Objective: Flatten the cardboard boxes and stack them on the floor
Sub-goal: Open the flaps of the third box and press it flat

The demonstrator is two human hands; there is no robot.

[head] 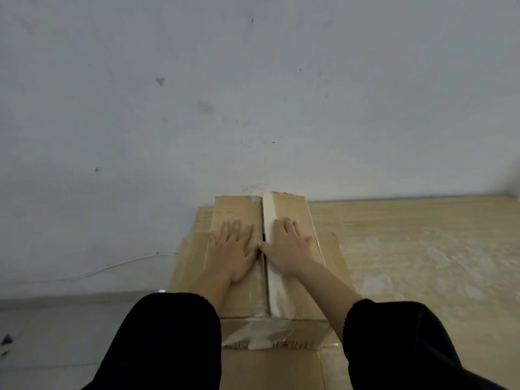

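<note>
A brown cardboard box (292, 302) stands in front of me, its two top flaps meeting along a central seam with pale tape on the right flap. My left hand (232, 249) lies flat, fingers spread, on the left flap. My right hand (289, 246) lies flat on the right flap, its thumb at the seam. Neither hand grips anything. The box rests on flattened cardboard (270, 370) that spreads out beneath it on the floor. Both forearms wear black sleeves.
A pale grey wall (253, 94) rises right behind the box. Light wood-patterned floor (422, 249) stretches to the right. Grey floor (56, 333) lies to the left, with a thin white cable (112, 267) running along the wall's base.
</note>
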